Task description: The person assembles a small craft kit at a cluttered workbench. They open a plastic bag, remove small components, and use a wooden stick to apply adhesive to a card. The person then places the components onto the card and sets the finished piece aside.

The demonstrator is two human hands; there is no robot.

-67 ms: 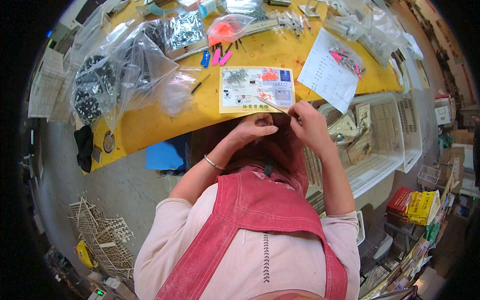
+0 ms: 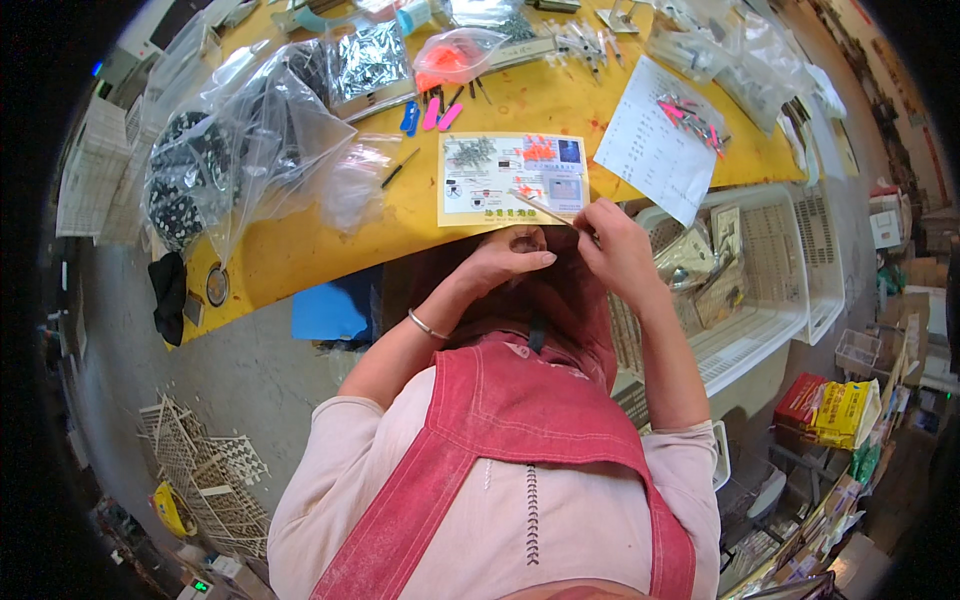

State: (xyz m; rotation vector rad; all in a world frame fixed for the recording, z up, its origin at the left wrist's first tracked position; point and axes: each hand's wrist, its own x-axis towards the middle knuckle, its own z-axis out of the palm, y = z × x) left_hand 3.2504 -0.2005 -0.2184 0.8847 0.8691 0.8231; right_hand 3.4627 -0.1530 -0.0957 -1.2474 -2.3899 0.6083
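Observation:
My right hand pinches slim metal tweezers, their tip pointing left over a printed card at the table's front edge. The tip is close to a small group of orange pieces on the card. Another heap of orange pieces lies farther back, with a heap of small grey metal parts to its left. My left hand is just below the card's edge, fingers curled and thumb pointing right. Whatever it holds is too small or hidden to make out.
On the yellow table, clear plastic bags crowd the left. A paper sheet carries pink-and-dark pieces at right. Pink and blue pieces lie behind the card. White plastic baskets stand to the right, below table height.
My right hand and the tweezers have shifted very slightly up and to the left over the card. My left hand stays where it was.

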